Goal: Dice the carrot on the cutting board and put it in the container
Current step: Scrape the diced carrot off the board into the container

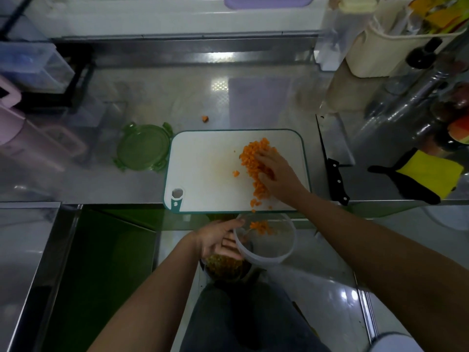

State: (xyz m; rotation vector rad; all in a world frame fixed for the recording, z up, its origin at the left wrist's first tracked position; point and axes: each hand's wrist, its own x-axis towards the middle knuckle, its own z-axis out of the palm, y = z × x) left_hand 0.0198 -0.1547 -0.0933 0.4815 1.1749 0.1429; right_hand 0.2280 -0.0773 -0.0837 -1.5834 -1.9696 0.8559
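Head view: right hand (pixel 275 171), fingers flat together, should sweep diced carrot (pixel 253 153) gently into the container (pixel 266 254) the left hand (pixel 218 240) pinches.

I see a shiny steel worktop (pixel 114 97) with a white, green-edged cutting board (pixel 203 168) lying flat at its near edge and a round green lid (pixel 143 147) just beside the board's left side. A black-handled knife (pixel 337 181) lies right of the board with its blade pointing away from me, a yellow and black cloth (pixel 426 174) lies farther right, and one loose carrot piece (pixel 205 119) rests on the bare metal behind the board. At the far left stand a pink jug (pixel 30 138) and a clear plastic box (pixel 33 67), with a cream tub (pixel 368 54) at the back right.
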